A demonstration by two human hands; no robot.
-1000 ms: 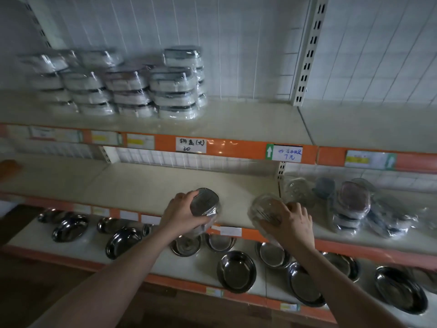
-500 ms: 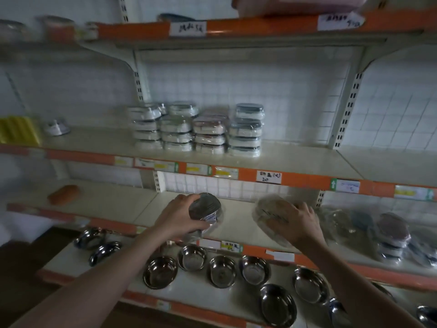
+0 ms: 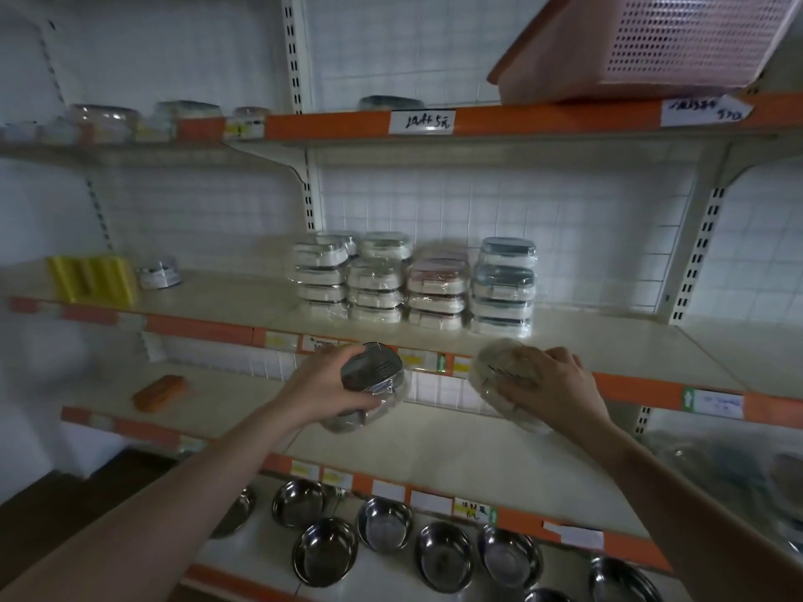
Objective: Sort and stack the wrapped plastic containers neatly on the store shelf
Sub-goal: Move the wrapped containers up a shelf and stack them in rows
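Hands are both loaded, each raised in front of the middle shelf [image 3: 608, 341]. Left hand [image 3: 323, 391] grips a wrapped container with a dark grey lid [image 3: 369, 384], fingers curled round its far side and thumb under the film, lid tilted toward the camera. Right hand [image 3: 552, 386] clasps a second wrapped container with a pale beige lid [image 3: 499, 378], fingers spread over its top and side; this one is blurred, so finer detail cannot be told. Four stacks of wrapped containers [image 3: 417, 282] stand side by side at the back of that shelf, the rightmost grey-lidded [image 3: 506, 286], the one beside it pinkish. Judgement: the step in hand is the lift to the stacks. Recommended practice: level each container before release, match the grey lid to the grey stack, and set it square so the slippery film does not let it slide. Steel bowls [image 3: 386, 521] line the bottom shelf.
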